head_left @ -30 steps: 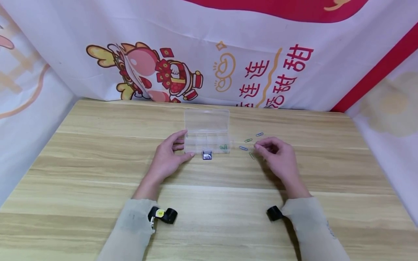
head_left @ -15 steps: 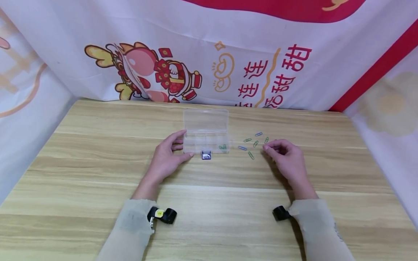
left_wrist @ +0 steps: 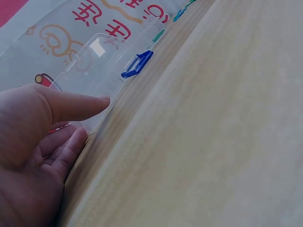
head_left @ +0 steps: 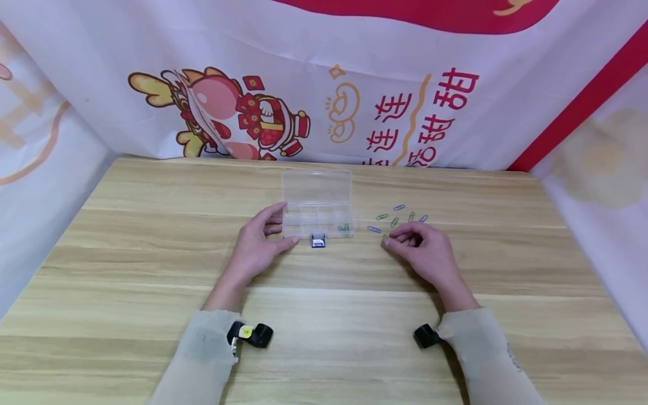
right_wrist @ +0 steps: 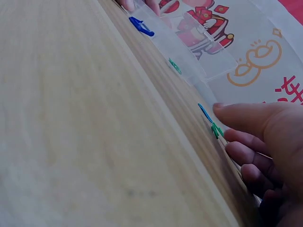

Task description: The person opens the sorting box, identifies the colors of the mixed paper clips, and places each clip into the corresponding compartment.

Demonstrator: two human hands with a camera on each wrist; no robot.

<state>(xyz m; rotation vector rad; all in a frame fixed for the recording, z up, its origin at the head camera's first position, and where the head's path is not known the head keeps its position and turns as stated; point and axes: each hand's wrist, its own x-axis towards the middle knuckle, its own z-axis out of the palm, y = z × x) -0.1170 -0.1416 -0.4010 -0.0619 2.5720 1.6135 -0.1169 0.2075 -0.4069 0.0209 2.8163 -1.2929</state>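
My left hand [head_left: 260, 243] holds the left end of a clear divided plastic box [head_left: 301, 232], thumb at the front corner and fingers along the side. The hinged lid [head_left: 316, 187] stands raised at the back, and a blue latch [head_left: 318, 242] hangs at the front. Inside, the right front compartment holds green paper clips [head_left: 343, 227]. To the box's right, my right hand [head_left: 425, 250] reaches low over the table, its thumb and index fingertips right at a partly covered green paper clip [head_left: 385, 237]. In the right wrist view a gap shows between thumb [right_wrist: 236, 116] and fingers.
Several loose paper clips lie around the right fingertips, including a blue one [head_left: 374, 229], a green one [head_left: 394, 223] and a farther blue one [head_left: 399, 207]. A printed cloth [head_left: 304, 84] hangs behind the wooden table [head_left: 324, 337].
My right hand first shifts right, uncovering more paper clips, then comes back left and nearer to the front green clip. The left hand and box stay in place.
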